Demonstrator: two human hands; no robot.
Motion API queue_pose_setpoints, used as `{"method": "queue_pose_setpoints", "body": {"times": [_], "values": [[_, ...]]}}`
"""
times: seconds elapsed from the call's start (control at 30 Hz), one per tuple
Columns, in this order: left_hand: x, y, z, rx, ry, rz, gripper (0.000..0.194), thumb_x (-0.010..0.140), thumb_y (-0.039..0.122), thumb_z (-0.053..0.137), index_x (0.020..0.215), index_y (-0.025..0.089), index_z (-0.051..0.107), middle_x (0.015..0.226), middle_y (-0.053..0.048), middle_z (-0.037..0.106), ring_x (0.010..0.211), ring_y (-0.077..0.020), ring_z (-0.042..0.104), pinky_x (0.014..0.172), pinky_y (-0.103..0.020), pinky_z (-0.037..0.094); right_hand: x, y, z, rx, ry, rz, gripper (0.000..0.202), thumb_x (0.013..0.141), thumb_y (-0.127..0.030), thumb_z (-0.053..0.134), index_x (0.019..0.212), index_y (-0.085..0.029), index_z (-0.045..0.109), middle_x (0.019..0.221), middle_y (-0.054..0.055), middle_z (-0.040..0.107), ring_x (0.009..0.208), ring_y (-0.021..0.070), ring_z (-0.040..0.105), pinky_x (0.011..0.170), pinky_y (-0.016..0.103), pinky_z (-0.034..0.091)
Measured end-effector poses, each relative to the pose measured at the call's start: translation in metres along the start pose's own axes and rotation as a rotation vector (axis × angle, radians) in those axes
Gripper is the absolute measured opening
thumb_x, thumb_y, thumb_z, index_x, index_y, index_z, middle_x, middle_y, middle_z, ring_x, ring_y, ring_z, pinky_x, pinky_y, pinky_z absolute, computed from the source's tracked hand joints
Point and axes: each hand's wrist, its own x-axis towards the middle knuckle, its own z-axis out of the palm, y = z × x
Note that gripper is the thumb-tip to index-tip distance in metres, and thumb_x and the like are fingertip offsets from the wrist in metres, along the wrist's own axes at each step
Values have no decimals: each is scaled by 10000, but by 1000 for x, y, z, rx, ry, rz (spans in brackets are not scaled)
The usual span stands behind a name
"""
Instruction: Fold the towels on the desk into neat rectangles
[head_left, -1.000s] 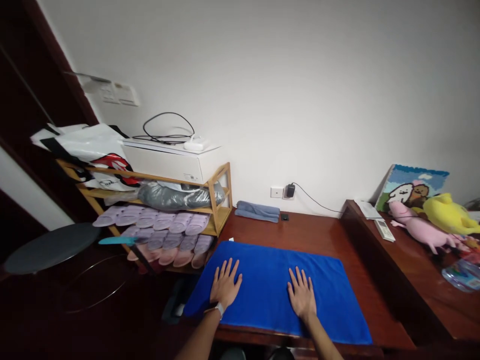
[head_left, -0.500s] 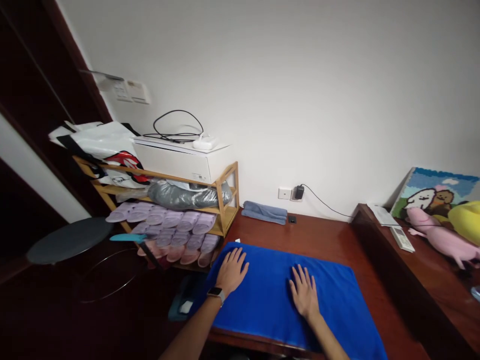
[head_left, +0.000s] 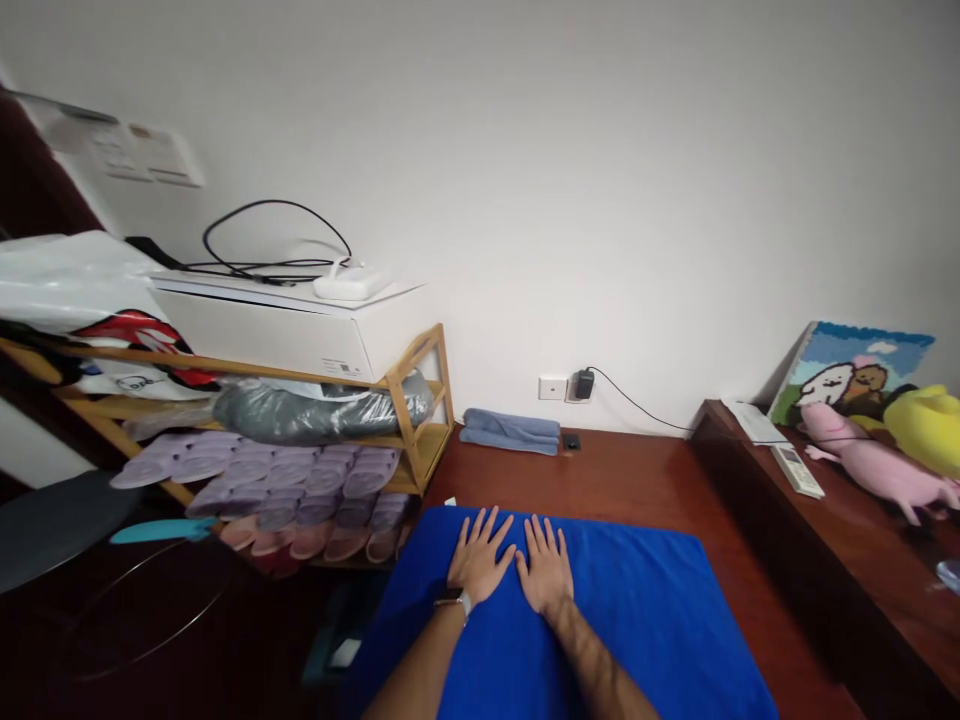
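Note:
A blue cloth (head_left: 645, 600) lies spread over the reddish-brown wooden table (head_left: 630, 465). My left hand (head_left: 480, 562), with a watch at its wrist, rests palm down on the cloth's left part, fingers spread. Close beside it on the right, my right hand (head_left: 546, 568) also lies palm down with its fingers apart. The two thumbs almost meet. Neither hand holds anything. Behind the cloth, near the wall, sits a folded grey-blue cloth (head_left: 510, 431).
Left of the table stands a wooden rack (head_left: 412, 440) with purple slippers (head_left: 285, 465) and a white box (head_left: 277, 330) on top. A charger (head_left: 583, 383) is plugged into the wall. Rightward are a remote (head_left: 796, 471) and a pink plush toy (head_left: 870, 460).
My right hand has moved left across the blue cloth, close to my left hand. The view has shifted nearer to the rack and table.

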Motion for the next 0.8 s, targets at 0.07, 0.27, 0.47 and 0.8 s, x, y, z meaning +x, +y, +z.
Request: {"method": "queue_pose_setpoints", "body": {"times": [0.07,0.27,0.47,0.8], "values": [[3,1,-9,-2,-31,1,591,1017,509,538,1596,416,467,1731,-47,399,1596,-348,351,1285,-626,271,1,-1,-3,3,-15,13,667,1090,-544,191,1689,-254,236,1770,-17,169,1661,237,88,1348,511,40],[6,-48,-39,14,-72,7,571,1033,570,490,1560,356,541,1660,-94,509,1522,-331,477,1259,-582,345,5,7,-20,1,-44,2,646,1096,-540,197,1690,-292,254,1765,-6,232,1648,209,166,1339,481,107],[-8,-103,-36,26,6,-28,588,1033,619,474,1592,436,469,1705,-22,447,1583,-342,378,1278,-606,306,-12,90,-45,-104,0,100,646,1091,-518,238,1690,-276,254,1757,19,265,1644,220,187,1334,503,123],[-5,-99,-27,28,20,-68,591,1009,658,454,1562,455,507,1698,-40,463,1590,-369,346,1273,-670,246,-79,287,-81,-267,71,534,771,1039,-588,159,1716,-218,156,1785,18,184,1653,249,146,1335,498,143]]}}
